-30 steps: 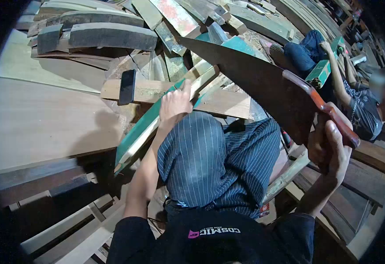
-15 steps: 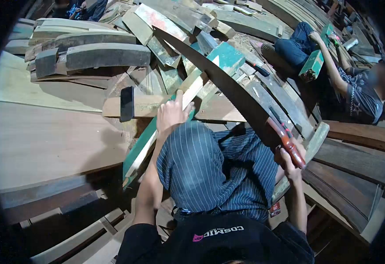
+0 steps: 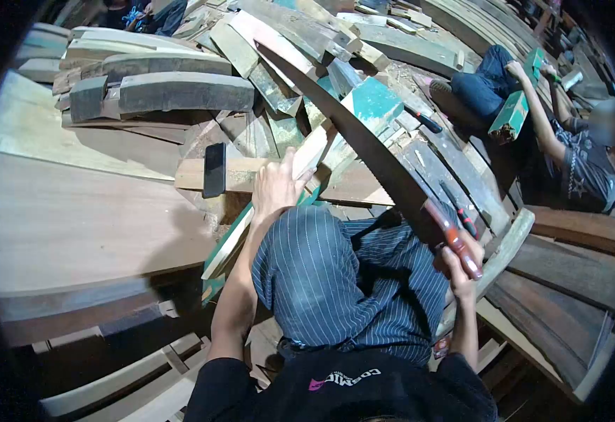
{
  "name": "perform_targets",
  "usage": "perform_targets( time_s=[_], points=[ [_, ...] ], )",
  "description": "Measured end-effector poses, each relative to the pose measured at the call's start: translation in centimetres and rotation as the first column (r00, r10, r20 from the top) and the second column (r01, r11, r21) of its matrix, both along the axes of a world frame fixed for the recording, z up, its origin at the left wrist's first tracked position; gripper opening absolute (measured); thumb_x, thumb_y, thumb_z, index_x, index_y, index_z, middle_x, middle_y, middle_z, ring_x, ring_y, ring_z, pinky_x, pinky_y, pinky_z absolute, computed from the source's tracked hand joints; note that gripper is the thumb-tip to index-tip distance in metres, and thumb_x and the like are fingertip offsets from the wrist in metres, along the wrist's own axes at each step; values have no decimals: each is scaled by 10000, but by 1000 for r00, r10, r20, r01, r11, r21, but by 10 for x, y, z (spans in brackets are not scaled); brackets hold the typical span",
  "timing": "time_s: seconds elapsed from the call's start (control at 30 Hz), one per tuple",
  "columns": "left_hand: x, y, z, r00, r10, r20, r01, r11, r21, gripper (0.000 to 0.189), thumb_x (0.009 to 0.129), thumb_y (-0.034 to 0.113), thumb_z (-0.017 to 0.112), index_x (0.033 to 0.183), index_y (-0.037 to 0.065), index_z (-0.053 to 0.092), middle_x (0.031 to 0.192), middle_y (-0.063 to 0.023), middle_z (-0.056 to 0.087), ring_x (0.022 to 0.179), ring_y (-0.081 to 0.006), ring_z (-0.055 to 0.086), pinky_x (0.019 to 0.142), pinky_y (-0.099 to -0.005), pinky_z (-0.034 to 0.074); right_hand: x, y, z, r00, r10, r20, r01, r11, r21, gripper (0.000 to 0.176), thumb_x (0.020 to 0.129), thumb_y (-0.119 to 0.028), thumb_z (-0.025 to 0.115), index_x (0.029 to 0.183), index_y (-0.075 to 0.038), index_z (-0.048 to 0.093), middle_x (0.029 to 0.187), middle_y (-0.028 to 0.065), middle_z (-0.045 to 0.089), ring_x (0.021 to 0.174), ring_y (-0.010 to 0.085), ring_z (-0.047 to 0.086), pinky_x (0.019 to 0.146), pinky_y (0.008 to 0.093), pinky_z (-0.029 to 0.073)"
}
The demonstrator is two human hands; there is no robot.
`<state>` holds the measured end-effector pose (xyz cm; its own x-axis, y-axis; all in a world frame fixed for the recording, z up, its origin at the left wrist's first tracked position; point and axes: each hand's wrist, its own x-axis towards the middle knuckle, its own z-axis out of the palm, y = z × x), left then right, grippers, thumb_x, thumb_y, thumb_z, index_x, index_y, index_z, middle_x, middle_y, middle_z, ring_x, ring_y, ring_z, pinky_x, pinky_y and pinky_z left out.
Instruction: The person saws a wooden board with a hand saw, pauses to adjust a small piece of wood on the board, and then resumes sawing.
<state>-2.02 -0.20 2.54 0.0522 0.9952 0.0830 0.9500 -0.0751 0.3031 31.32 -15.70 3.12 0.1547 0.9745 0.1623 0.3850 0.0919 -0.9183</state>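
Board lies partly hidden beneath the left hand, whose fingers hold it, arm stretched forward; the right hand, beside the trouser leg, grips a handsaw.

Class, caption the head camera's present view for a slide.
Right hand grips a handsaw at the end of a wooden strip held by the left hand.

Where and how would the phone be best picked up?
Probably by its two long edges, coming from above: the phone lies flat across the pale board, nothing covers it, and both long sides look free, with the left hand a little apart.
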Motion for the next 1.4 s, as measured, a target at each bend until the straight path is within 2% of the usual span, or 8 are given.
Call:
perform_targets(
  time_s=[0.17, 0.5, 0.63, 0.8, 1.1, 1.33, 1.37, 1.4],
  points=[
    [15, -11, -3, 994, -9, -111, 10, 1000, 15, 457, 837, 339, 661, 1152, 71, 467, 746, -232, 650, 719, -406, 664, 637, -491, 533, -21, 7, 87, 944, -145, -297, 115, 987, -114, 331, 822, -110, 709, 1076, 17, 539, 713, 63, 569, 464, 101, 512, 416, 229, 381],
    [30, -23, -27, 961, 0, -278, 25, 996, 87, 336, 841, 200, 590, 1130, 64, 486, 949, -131, 650, 778, -308, 683, 614, -409, 575, -38, 92, 212, 947, 319, -36, -309, 873, -377, 341, 873, -245, 649, 1100, -1, 581, 488, -9, 419, 392, 66, 413, 365, 230, 314],
    [28, -16, -38, 960, -8, -278, 30, 996, 78, 336, 856, 212, 575, 1149, 65, 502, 923, -119, 643, 791, -290, 685, 581, -376, 581, -56, 111, 238, 975, 220, -20, -207, 883, -421, 386, 902, -273, 630, 1182, -18, 554, 509, -28, 361, 379, 62, 327, 345, 250, 293],
    [25, -20, -37, 956, -32, -292, 100, 970, 223, 201, 850, 189, 575, 1006, 82, 504, 857, -118, 626, 682, -279, 679, 512, -348, 562, -56, 113, 251, 995, 73, 70, -49, 954, -297, 390, 923, -244, 611, 1247, -45, 525, 560, -31, 382, 393, 42, 358, 338, 213, 277],
    [31, -27, -22, 982, -21, -185, 47, 990, 136, 126, 879, 132, 505, 977, 65, 463, 820, -166, 621, 725, -334, 670, 560, -430, 552, -87, 134, 176, 881, 311, -356, -404, 887, -223, 211, 957, -209, 563, 1105, -59, 575, 576, -53, 357, 434, 35, 324, 384, 204, 254],
    [24, -15, -29, 980, 11, -199, -22, 998, -54, 554, 860, 147, 522, 1391, 76, 379, 846, -105, 593, 802, -283, 607, 621, -392, 506, -55, 78, 186, 933, 252, -259, -315, 918, -242, 191, 947, -210, 588, 1002, -29, 557, 601, -48, 435, 480, 36, 376, 430, 216, 297],
    [13, -19, -76, 826, 238, -511, 218, 701, 679, 527, 842, 149, 524, 1364, 110, 464, 734, -46, 537, 701, -215, 554, 567, -341, 460, -47, 64, 201, 932, 204, -300, -291, 914, -282, 178, 946, -201, 589, 979, -31, 547, 607, -44, 441, 480, 36, 381, 430, 217, 300],
    [16, -15, -84, 871, 199, -450, 183, 718, 671, 469, 827, 171, 524, 1295, 144, 555, 702, -18, 505, 609, -167, 507, 530, -321, 432, -34, 55, 206, 941, 249, -231, -303, 922, -240, 172, 942, -193, 593, 980, -33, 542, 602, -44, 440, 476, 35, 384, 425, 219, 299]
  ],
)
